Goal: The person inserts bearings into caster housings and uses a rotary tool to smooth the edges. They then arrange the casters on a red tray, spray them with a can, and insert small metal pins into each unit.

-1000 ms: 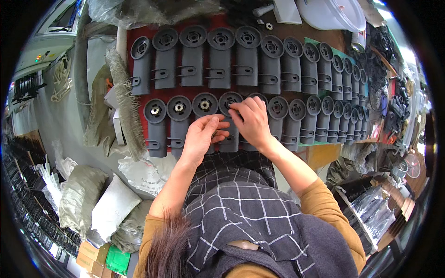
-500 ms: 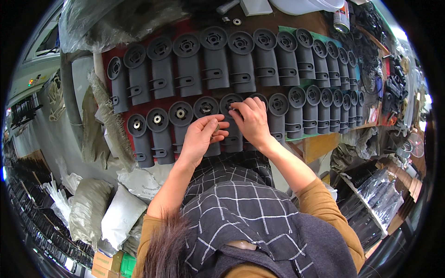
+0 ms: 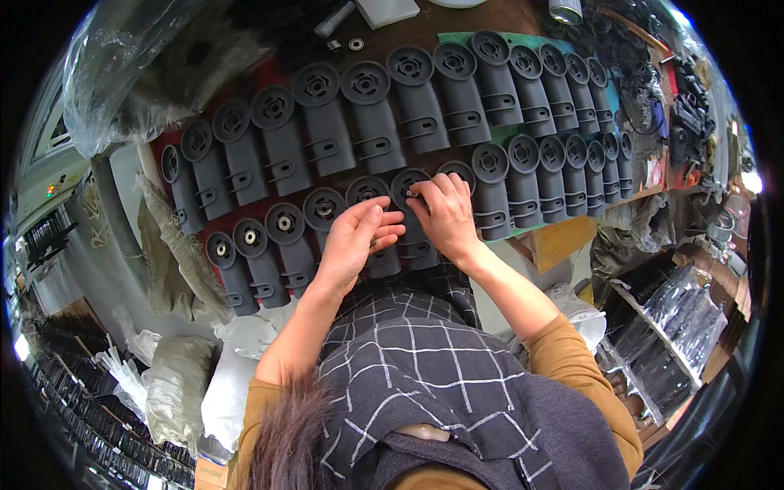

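Note:
Two rows of dark grey plastic tubular parts, each with a round cupped end, lie across the bench. My right hand [image 3: 443, 214] is pinched over the cup of one front-row part [image 3: 411, 177]; whatever its fingertips hold is too hidden to name. Just left of it, my left hand [image 3: 357, 238] is turned palm inward, its fingers curled around a small round metal piece [image 3: 373, 242], mostly hidden. Toward the left end of the front row, shiny metal bearings [image 3: 284, 223] sit in the cups of several parts.
A loose bearing [image 3: 356, 44] lies at the back near a black-handled tool [image 3: 335, 19]. Clear plastic sheeting [image 3: 135, 73] covers the back left. A can [image 3: 565, 11] stands at the back right. Sacks [image 3: 180, 384] stand below left, wrapped stock [image 3: 682, 347] below right.
The view has turned, so the rows now slant up to the right. My right hand stays at the same cup. The metal piece in my left hand sits lower among the fingers.

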